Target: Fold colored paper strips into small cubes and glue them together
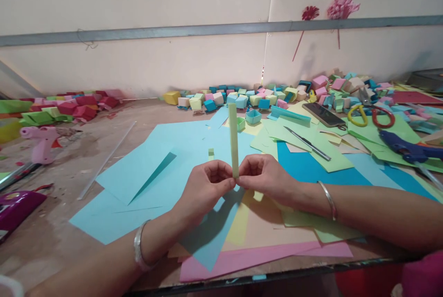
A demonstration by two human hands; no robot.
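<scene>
A narrow pale green paper strip (233, 137) stands upright between my two hands, pinched at its lower end. My left hand (210, 184) grips the bottom of it with thumb and fingers. From the other side my right hand (266, 174) pinches the same end, the fingertips of both hands nearly meeting. Beneath and around them lie light blue paper sheets (176, 137). Just beyond the strip sit a small green paper box (239, 124) and a light blue paper box (254, 117). A tiny green paper piece (211, 152) lies near my left hand.
Many folded paper boxes (241, 101) line the wall. To the right are a craft knife (308, 143), a phone (324, 115), scissors (372, 116) and a blue glue gun (410, 147). At left stand a pink glue gun (40, 143) and a purple object (20, 211). A clear stick (107, 160) lies nearby.
</scene>
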